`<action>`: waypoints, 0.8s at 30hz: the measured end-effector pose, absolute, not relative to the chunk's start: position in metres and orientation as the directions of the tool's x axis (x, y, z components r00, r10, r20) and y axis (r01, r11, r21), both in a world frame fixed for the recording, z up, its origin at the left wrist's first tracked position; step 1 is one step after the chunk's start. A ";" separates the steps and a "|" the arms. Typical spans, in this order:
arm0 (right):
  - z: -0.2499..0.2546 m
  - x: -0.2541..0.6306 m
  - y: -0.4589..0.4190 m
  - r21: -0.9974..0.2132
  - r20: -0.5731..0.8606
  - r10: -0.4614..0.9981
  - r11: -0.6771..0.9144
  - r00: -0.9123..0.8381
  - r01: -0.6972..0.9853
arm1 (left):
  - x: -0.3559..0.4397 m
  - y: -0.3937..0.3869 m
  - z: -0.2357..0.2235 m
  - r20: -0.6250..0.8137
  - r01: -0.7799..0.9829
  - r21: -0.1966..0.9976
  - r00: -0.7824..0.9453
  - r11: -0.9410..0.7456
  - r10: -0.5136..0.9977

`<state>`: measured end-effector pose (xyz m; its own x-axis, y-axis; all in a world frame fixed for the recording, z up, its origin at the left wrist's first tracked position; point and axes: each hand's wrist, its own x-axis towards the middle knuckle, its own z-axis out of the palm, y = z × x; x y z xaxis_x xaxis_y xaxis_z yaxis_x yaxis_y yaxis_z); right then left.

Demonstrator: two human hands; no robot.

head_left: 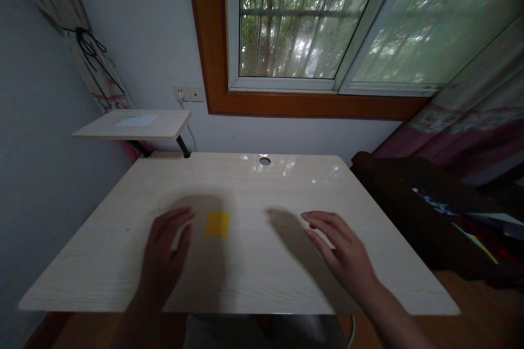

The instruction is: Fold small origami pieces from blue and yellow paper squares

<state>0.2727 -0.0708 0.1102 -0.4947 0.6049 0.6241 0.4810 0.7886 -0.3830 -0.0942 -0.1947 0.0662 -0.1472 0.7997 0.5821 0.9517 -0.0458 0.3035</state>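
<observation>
Head view: open hands (166, 245) (344, 248) over desk (257, 272), yellow square (217, 224) between, nearer left.

The desk (254, 272) extends before me. The sticky note (218, 224) lies on it, between my left hand (166, 245) and right hand (338, 245), nearer the left. At the far left, the raised shelf (102, 126) carries a paper sheet (136, 120). The window (303, 27) is beyond the desk.
</observation>
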 end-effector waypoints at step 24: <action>0.014 0.202 -0.045 -0.474 0.444 0.585 0.796 -0.679 0.375 | -0.194 -0.127 -0.013 0.260 0.997 0.067 -0.044 0.027 0.964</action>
<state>0.2016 -0.0449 0.0137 -0.6790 0.5847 0.4439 0.3755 0.7962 -0.4745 -0.1936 -0.1268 -0.0126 -0.0441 0.9645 0.2604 0.9974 0.0275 0.0672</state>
